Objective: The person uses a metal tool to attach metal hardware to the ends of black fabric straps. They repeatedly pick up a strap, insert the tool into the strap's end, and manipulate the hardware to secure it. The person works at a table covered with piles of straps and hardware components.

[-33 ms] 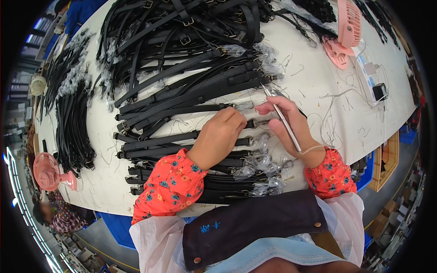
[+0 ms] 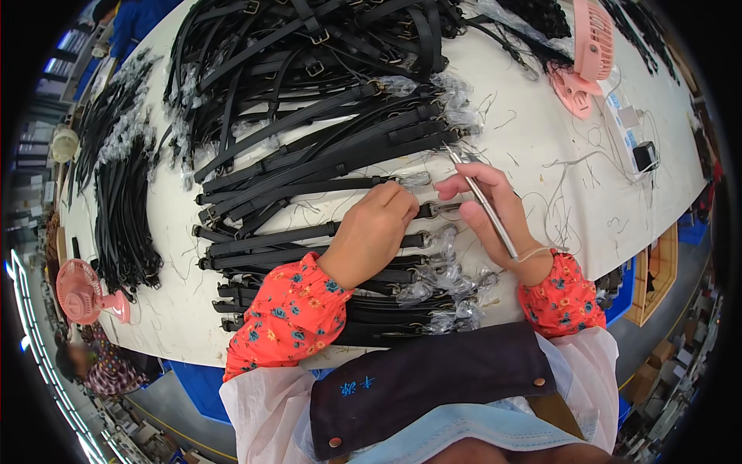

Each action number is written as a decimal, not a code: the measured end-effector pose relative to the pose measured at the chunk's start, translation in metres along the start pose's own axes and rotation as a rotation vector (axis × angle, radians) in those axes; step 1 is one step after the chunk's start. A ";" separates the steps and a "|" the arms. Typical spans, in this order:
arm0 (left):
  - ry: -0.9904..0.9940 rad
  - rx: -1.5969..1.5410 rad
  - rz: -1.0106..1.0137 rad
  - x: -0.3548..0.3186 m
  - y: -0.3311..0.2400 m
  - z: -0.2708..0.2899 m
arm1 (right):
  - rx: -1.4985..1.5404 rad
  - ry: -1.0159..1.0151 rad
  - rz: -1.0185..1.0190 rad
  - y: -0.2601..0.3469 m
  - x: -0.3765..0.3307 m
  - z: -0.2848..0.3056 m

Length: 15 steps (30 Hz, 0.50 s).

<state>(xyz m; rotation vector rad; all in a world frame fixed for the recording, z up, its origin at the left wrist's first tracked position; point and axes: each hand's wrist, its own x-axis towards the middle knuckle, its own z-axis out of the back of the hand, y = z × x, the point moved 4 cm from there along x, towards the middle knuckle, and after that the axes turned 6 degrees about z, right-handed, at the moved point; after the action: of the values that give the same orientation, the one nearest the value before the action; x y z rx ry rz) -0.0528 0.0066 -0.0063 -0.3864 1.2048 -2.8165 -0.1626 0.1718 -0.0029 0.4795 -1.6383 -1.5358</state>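
Above a row of black straps, my left hand has its fingers closed and pinched together on one black strap. That strap's buckle end sticks out to the right of my fingertips. My right hand holds a slim silver pen-shaped tool between thumb and fingers, its thin tip pointing up and away toward the strap ends. A thin cord trails from the tool's back end near my wrist. Just below my hands, more buckled straps lie side by side, with clear plastic wrapping at their right ends.
A large heap of black straps covers the far side. Further bundles lie at the left. Pink fans stand far right and left. A white power strip with cords sits right. Loose thread bits dot the white table.
The silver tool and the fingers of my right hand have shifted very slightly to the right. My left hand stays where it was on the strap.
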 end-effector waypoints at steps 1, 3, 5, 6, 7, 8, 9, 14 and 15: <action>0.004 0.018 0.009 0.000 -0.001 0.000 | 0.081 -0.002 -0.034 0.004 0.001 0.000; 0.014 0.053 0.025 0.001 -0.002 0.000 | 0.233 0.042 -0.122 0.002 0.000 0.000; 0.029 0.056 0.044 0.002 -0.002 0.000 | 0.375 0.136 -0.230 -0.003 -0.003 0.003; 0.035 0.058 0.055 0.001 -0.002 -0.001 | 0.350 0.150 -0.251 -0.004 -0.004 0.003; 0.016 0.044 0.060 0.001 0.000 -0.001 | 0.324 0.163 -0.273 -0.004 -0.004 0.003; -0.003 0.031 0.065 0.000 0.003 -0.001 | 0.297 0.177 -0.294 -0.005 -0.005 0.002; -0.021 0.017 0.068 -0.001 0.005 -0.001 | 0.277 0.170 -0.311 -0.005 -0.005 0.002; 0.052 -0.176 0.208 -0.002 0.006 0.012 | 0.213 0.142 -0.336 -0.007 -0.004 0.002; 0.072 -0.196 0.232 -0.002 0.004 0.015 | 0.215 0.137 -0.331 -0.007 -0.004 0.002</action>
<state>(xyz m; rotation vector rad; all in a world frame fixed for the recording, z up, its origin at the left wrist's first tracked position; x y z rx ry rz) -0.0472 -0.0061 -0.0001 -0.1424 1.4426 -2.5462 -0.1637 0.1746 -0.0106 0.9925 -1.6842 -1.5249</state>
